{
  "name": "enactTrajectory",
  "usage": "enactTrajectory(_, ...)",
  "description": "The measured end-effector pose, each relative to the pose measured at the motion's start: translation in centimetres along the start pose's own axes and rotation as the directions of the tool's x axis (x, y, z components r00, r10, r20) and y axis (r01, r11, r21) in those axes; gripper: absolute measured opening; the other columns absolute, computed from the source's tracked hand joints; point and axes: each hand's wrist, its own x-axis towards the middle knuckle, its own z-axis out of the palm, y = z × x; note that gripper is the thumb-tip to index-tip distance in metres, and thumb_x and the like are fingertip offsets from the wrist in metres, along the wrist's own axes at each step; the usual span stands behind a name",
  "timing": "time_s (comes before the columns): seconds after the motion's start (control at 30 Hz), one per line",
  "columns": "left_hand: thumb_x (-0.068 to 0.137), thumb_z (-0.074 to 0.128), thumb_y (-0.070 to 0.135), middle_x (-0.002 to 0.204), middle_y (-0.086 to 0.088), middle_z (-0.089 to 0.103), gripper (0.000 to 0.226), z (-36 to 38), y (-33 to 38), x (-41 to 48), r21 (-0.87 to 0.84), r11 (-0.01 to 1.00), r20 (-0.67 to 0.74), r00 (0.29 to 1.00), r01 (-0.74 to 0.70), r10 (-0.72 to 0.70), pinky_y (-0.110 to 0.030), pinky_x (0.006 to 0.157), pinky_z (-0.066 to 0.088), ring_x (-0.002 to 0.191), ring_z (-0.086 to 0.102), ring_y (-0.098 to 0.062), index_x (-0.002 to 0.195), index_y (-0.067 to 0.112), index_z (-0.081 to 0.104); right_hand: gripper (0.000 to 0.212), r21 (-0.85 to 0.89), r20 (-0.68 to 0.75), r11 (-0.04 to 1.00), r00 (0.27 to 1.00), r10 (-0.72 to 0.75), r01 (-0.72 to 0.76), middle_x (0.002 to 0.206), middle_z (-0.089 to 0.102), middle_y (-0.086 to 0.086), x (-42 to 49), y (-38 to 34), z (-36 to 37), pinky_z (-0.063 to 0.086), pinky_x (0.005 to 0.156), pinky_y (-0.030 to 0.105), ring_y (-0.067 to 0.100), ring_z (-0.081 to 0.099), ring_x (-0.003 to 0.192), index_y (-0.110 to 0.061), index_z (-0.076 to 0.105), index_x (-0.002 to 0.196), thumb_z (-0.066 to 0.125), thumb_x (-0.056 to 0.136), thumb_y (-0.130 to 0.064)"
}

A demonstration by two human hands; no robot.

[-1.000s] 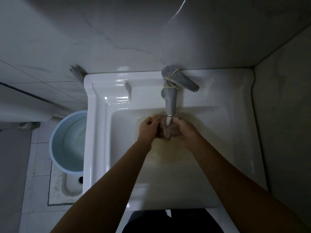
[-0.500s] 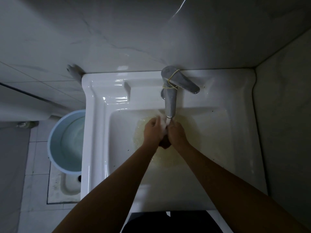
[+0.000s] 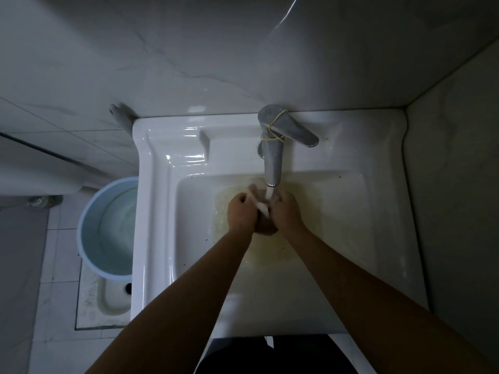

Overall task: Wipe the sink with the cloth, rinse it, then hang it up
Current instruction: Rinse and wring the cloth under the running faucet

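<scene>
While standing at the sink point(image 3: 156, 211), holds the cloth point(image 3: 266, 225) low in the basin, directly under the tap point(image 3: 272, 157). Wraps the left grip point(image 3: 241, 213) round the wad's left side, fingers curled inward, grasping cloth. Wraps the right grip point(image 3: 287, 211) round the right side in the same way, also grasping cloth, with knuckles of both nearly touching. Shows mostly as a dark lump between the two wrists, plus a pale corner sticking up at the top. Catches the stream point(image 3: 269, 191) on that pale corner. Spreads yellowish water point(image 3: 302, 211) over the basin floor around and past both grips. Points the lever point(image 3: 297, 130) off to the right, with a yellow band point(image 3: 274, 130) looped round lever and tap body. Fills a corner of grey marbled wall point(image 3: 243, 63), rear and right edges against it. Has a pale blue bucket point(image 3: 89, 211) on the floor just to its left, partly hidden by the rim. Cannot identify the white floor fitting point(image 3: 113, 295) nearer than the bucket: too dim.
</scene>
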Motion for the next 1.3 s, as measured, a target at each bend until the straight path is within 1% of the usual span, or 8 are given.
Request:
enactTrajectory(0.17, 0.092, 0.06, 0.051, 0.118, -0.016, 0.071, 0.042, -1.8, 1.3, -0.4, -0.226, 0.915, 0.295, 0.919, 0.334, -0.262, -0.049, 0.086, 0.059, 0.109, 0.069, -0.033, 0.12, 0.02, 0.066, 0.027, 0.07, 0.1, 0.99, 0.986, -0.131, 0.124, 0.058, 0.055, -0.008, -0.2, 1.2, -1.8, 0.038, 0.054, 0.022, 0.002, 0.049, 0.056, -0.02, 0.059, 0.068, 0.06, 0.094, -0.021)
enactTrajectory(0.3, 0.096, 0.059, 0.019, 0.12, -0.023, 0.068, 0.027, -1.9, 0.9, -0.4, -0.288, 0.947, 0.22, 0.973, 0.139, -0.076, -0.06, 0.085, 0.06, 0.107, 0.069, -0.04, 0.12, 0.01, 0.067, 0.007, 0.195, 0.079, 0.98, 0.996, -0.05, 0.033, 0.079, 0.065, -0.005, -0.4, 1.7, -1.6, 0.044, 0.05, 0.011, 0.002, 0.061, 0.067, -0.02, 0.065, 0.09, 0.06, 0.094, -0.018)
enactTrajectory(0.4, 0.091, 0.051, 0.006, 0.107, -0.025, 0.068, 0.028, -1.4, 0.6, -0.9, -0.237, 0.971, 0.2, 0.98, 0.025, 0.024, -0.052, 0.081, 0.063, 0.089, 0.069, -0.034, 0.115, 0.004, 0.063, 0.016, 0.267, 0.127, 0.958, 0.989, 0.071, -0.103, 0.094, 0.069, 0.008, -0.1, 1.7, -1.0, 0.05, 0.055, 0.024, 0.022, 0.066, 0.078, -0.013, 0.065, 0.105, 0.054, 0.096, -0.021)
enactTrajectory(0.6, 0.095, 0.049, 0.033, 0.082, -0.01, 0.069, 0.021, 0.1, 0.2, -1.7, 0.081, 0.952, -0.001, 0.955, -0.295, 0.296, -0.054, 0.069, 0.061, 0.078, 0.069, -0.034, 0.09, 0.016, 0.061, 0.043, 0.144, 0.064, 0.986, 0.995, 0.075, -0.084, 0.084, 0.071, 0.008, -0.5, 0.9, 0.4, 0.052, 0.056, 0.026, 0.024, 0.069, 0.073, -0.011, 0.069, 0.1, 0.038, 0.104, -0.04)
enactTrajectory(0.77, 0.099, 0.046, 0.033, 0.065, 0.005, 0.057, 0.031, 0.9, 1.3, -2.2, 0.258, 0.891, -0.121, 0.903, -0.373, 0.413, -0.03, 0.06, 0.04, 0.06, 0.052, -0.01, 0.07, 0.024, 0.051, 0.039, 0.15, -0.097, 0.985, 0.99, 0.106, -0.091, 0.08, 0.074, 0.009, 0.1, 0.6, 0.6, 0.058, 0.065, 0.037, 0.029, 0.071, 0.074, -0.012, 0.073, 0.088, 0.046, 0.098, -0.037)
enactTrajectory(0.97, 0.101, 0.046, 0.037, 0.063, -0.001, 0.064, 0.046, 0.7, 1.4, -1.2, 0.029, 0.975, -0.123, 0.967, -0.221, 0.223, -0.038, 0.067, 0.051, 0.062, 0.061, -0.015, 0.064, 0.017, 0.065, 0.034, 0.133, -0.027, 0.99, 0.999, 0.045, -0.041, 0.084, 0.075, 0.008, -0.3, 0.5, 1.0, 0.05, 0.064, 0.03, 0.021, 0.07, 0.073, -0.01, 0.074, 0.095, 0.049, 0.1, -0.033)
enactTrajectory(1.13, 0.077, 0.074, 0.054, 0.097, -0.009, 0.077, 0.047, -1.1, 1.1, -1.2, -0.182, 0.954, 0.199, 0.959, 0.236, -0.2, -0.037, 0.064, 0.062, 0.083, 0.075, -0.027, 0.1, 0.013, 0.071, 0.027, 0.068, -0.014, 0.988, 0.991, -0.136, 0.136, 0.09, 0.067, 0.006, -2.2, 0.0, -1.8, 0.049, 0.064, 0.03, 0.02, 0.064, 0.081, -0.016, 0.063, 0.091, 0.043, 0.103, -0.028)
enactTrajectory(1.3, 0.08, 0.069, 0.021, 0.099, -0.021, 0.069, 0.018, -2.7, 0.6, -2.3, -0.324, 0.913, 0.216, 0.959, 0.249, -0.185, -0.032, 0.06, 0.058, 0.085, 0.068, -0.035, 0.091, 0.009, 0.065, 0.026, 0.109, -0.14, 0.948, 0.948, -0.285, 0.301, 0.098, 0.067, -0.006, -4.1, -1.9, -6.0, 0.045, 0.073, 0.025, 0.004, 0.061, 0.087, -0.02, 0.069, 0.108, 0.048, 0.1, -0.034)
